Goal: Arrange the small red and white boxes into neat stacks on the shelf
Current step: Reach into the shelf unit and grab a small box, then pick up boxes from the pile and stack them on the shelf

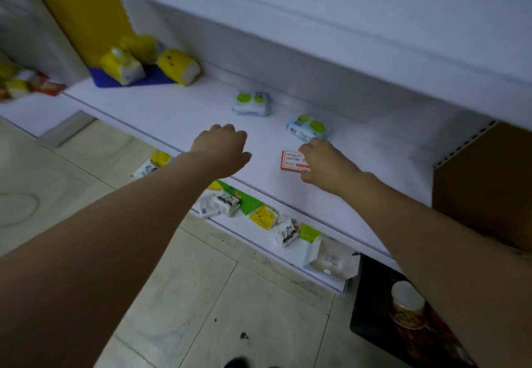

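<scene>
Fingers of the right hand point(325, 163) curl round the right end of a red and white box point(292, 160) lying flat on the white shelf point(178, 117), just before a blue tissue pack point(308, 127); the left hand point(224, 148) hovers nearby, fingers loosely curled, holding nothing

head-worn view, angled down, close over white shelf point(178, 114)
</scene>
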